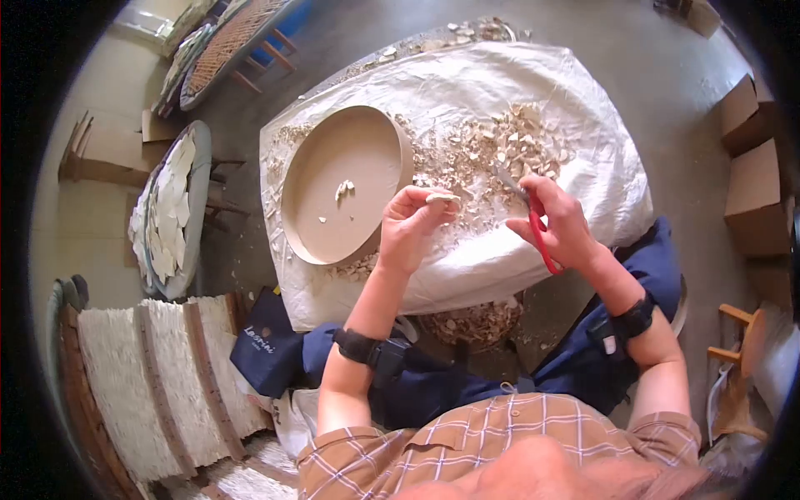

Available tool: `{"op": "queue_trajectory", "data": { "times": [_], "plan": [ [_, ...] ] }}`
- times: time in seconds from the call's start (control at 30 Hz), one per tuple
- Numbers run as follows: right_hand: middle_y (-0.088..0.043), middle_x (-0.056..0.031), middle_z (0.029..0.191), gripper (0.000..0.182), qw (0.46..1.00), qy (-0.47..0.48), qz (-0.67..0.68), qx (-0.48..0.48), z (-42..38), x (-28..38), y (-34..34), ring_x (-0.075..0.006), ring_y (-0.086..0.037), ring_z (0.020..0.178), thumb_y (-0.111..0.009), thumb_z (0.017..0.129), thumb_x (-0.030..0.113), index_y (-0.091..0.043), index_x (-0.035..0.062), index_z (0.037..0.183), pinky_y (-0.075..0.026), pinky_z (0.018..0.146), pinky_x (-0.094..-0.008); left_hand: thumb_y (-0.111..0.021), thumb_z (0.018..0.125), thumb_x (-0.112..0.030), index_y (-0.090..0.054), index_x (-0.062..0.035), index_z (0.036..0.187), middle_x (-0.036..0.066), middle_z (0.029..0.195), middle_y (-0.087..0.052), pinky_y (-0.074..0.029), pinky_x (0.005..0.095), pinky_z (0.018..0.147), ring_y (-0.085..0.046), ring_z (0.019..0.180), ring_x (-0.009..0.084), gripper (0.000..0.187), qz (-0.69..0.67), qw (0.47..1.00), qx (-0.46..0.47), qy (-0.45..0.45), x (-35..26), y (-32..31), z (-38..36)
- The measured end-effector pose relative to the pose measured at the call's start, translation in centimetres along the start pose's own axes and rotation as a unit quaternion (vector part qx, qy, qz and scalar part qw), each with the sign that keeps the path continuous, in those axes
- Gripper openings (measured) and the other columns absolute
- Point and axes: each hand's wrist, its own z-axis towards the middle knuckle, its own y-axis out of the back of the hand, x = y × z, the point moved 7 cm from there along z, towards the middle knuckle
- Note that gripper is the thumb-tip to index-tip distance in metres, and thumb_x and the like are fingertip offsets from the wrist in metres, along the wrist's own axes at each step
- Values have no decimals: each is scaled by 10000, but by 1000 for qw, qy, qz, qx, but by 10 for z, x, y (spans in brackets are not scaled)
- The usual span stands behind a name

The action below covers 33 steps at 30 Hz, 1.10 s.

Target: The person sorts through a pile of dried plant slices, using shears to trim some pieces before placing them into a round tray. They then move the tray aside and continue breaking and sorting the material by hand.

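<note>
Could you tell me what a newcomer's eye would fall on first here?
Probably the red-handled tool in the right hand, beside a heap of pale chips on the white cloth. Next, the big round tray left of the left hand, holding a few white bits.

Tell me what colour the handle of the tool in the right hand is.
The handle is red, clearest in the head view.

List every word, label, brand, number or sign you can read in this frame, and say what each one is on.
"Lasrini": pale slanted script on the dark blue bag; the middle letters are uncertain.
Smaller line beneath it, same bag: too small to read.
Pale patch on the dark strap around the right forearm: no readable text.
Cardboard boxes at the right: no lettering can be made out.
</note>
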Motion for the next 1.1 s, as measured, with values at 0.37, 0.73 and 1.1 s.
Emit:
{"op": "queue_trajectory", "data": {
  "times": [0.37,0.73,1.1],
  "plan": [
    [-520,-95,749,434,991,77,-109,-9,-12,6,-21,-272,-547,676,-714,637,304,-508,68,938,-448,568,-353,-540,821,-22,-540,-27,897,99,848,-613,-526,297,672,-610,813,196,76,-100,994,-10,40,25,1,3],
    [-538,-103,775,422,998,15,-25,48,-17,-2,-27,-275,-558,700,-680,682,358,-511,62,929,-453,583,-360,-559,812,-27,-530,0,885,112,881,-601,-514,305,699,-603,783,176,82,-8,999,1,35,26,-4,4],
    [-530,-107,771,393,997,22,-48,51,-20,-2,-26,-279,-561,677,-671,691,352,-511,78,923,-452,561,-364,-562,804,-2,-542,17,878,109,841,-605,-516,304,675,-605,734,175,80,20,999,29,27,27,-11,6]
  ]
}}
